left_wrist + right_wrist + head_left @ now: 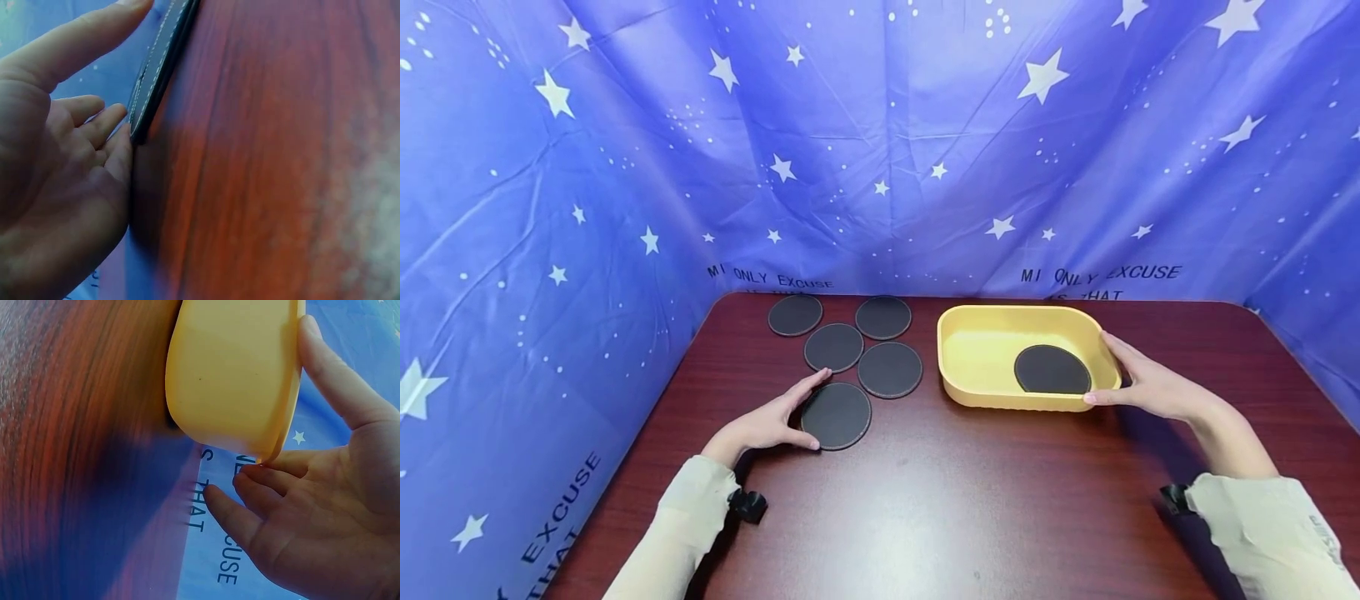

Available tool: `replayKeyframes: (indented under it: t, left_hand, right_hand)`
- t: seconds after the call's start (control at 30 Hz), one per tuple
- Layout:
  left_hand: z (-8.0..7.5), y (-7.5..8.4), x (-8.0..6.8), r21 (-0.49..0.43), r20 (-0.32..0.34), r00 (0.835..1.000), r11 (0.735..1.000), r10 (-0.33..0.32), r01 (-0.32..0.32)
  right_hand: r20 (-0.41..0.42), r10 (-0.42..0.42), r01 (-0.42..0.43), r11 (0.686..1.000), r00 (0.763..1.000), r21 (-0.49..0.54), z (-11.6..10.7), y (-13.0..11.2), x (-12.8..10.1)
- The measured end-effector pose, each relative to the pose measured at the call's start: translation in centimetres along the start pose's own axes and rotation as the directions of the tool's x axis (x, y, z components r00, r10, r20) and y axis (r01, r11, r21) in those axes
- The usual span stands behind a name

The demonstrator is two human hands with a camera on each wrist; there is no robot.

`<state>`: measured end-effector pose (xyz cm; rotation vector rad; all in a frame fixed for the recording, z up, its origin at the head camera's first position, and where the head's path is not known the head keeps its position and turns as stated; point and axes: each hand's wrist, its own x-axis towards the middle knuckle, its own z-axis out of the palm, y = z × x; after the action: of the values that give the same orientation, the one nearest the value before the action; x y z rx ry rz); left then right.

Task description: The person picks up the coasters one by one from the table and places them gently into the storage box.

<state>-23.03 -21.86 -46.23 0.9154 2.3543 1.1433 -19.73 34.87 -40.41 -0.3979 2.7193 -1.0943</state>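
Note:
A black round coaster (837,415) lies flat on the dark wooden table (940,500). My left hand (805,410) rests against its left edge, one straight finger along the far side and the thumb at the near side. In the left wrist view the left hand (75,125) touches the rim of that coaster (159,62) with relaxed fingers. A yellow tray (958,350) holds one more coaster (1052,369). My right hand (1108,371) touches the tray's right end. In the right wrist view the right hand (312,487) lies along the rim of the yellow tray (231,375).
Several more black coasters lie in a cluster behind the left hand, the nearest (890,369) beside the tray. A blue star-print cloth (880,150) walls in the back and both sides. Bare wood spreads across the table's near half.

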Motion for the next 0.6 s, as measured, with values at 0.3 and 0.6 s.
replayKeyframes:
  t: [0.3,0.6]
  left_hand:
    - [0.6,1.3,0.3,0.201,0.001,0.998,0.977,-0.066,0.064]
    - [1.0,2.9,1.1,0.29,-0.015,0.996,0.953,-0.087,0.087]
  right_hand:
    - [0.003,0.0,0.0,1.0,1.0,-0.002,0.1,0.0,-0.1]
    - [0.002,0.003,-0.003,1.0,1.0,0.01,0.1,0.1,-0.2]
